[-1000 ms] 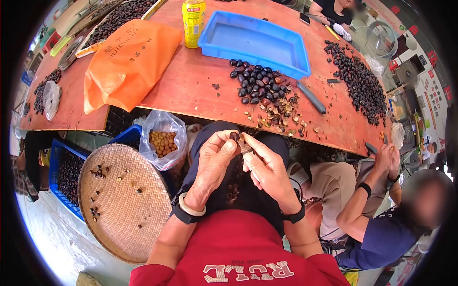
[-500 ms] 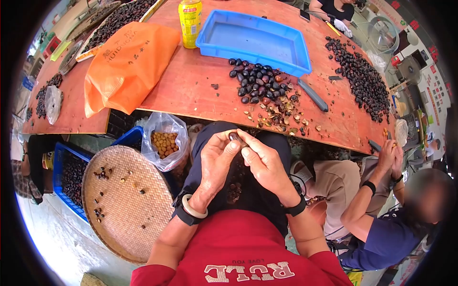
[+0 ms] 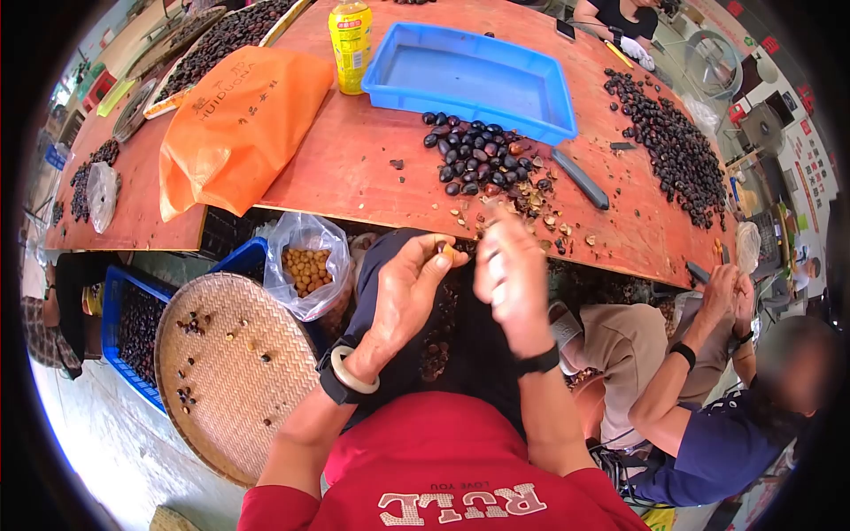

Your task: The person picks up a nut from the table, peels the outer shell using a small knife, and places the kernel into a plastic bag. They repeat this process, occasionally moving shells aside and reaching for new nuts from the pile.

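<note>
My left hand [image 3: 405,288] pinches a partly shelled nut [image 3: 455,255] between thumb and fingers, above my lap. Yellow kernel shows on it, with some dark shell. My right hand [image 3: 512,288] is smeared by motion just right of the nut, apart from it, near the table edge. Whether its fingers hold anything does not show. Ahead of my hands, a heap of dark, glossy nuts [image 3: 478,152] lies on the red table [image 3: 354,177]. Broken shell pieces [image 3: 533,202] are scattered at the heap's near right side.
A blue tray [image 3: 469,75], yellow bottle [image 3: 351,44], orange bag [image 3: 243,128] and grey-handled tool [image 3: 581,179] are on the table. At left are a bag of yellow kernels [image 3: 306,270] and a woven basket [image 3: 239,380]. A co-worker [image 3: 699,434] sits at right.
My hands were together at a dark nut; now they are apart. My right hand has swung up and right. Yellow kernel now shows in my left hand.
</note>
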Available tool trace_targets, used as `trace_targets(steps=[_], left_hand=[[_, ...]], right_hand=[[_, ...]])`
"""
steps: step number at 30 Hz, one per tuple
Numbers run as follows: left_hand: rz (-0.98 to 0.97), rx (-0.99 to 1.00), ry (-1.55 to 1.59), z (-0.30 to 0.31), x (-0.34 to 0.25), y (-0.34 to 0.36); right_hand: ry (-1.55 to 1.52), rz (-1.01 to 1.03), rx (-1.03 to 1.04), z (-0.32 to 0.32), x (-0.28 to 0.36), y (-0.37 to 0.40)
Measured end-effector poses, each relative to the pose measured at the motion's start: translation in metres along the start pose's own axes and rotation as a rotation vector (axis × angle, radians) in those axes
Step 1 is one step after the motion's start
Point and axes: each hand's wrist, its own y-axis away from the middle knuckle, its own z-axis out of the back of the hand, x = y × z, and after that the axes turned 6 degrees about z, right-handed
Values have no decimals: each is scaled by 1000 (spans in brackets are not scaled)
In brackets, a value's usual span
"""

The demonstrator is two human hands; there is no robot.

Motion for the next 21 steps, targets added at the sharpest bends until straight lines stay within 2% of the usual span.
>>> trace_targets(steps=[1,4,6,7,9,15,21], left_hand=[[-23,24,69,1,2,4],[-9,21,228,5,-1,9],[109,59,436,7,-4,10],[109,54,444,9,-4,11],[178,91,488,15,-5,12],[156,132,414,23,-5,15],[129,160,373,26,-1,18]], right_hand=[[-130,60,67,11,13,-9],[-165,135,37,22,31,-7],[150,-14,214,21,39,7],[311,-20,220,16,36,16],[420,-39,299,9,29,28],[515,-56,444,-8,23,46],[677,53,554,-5,17,43]])
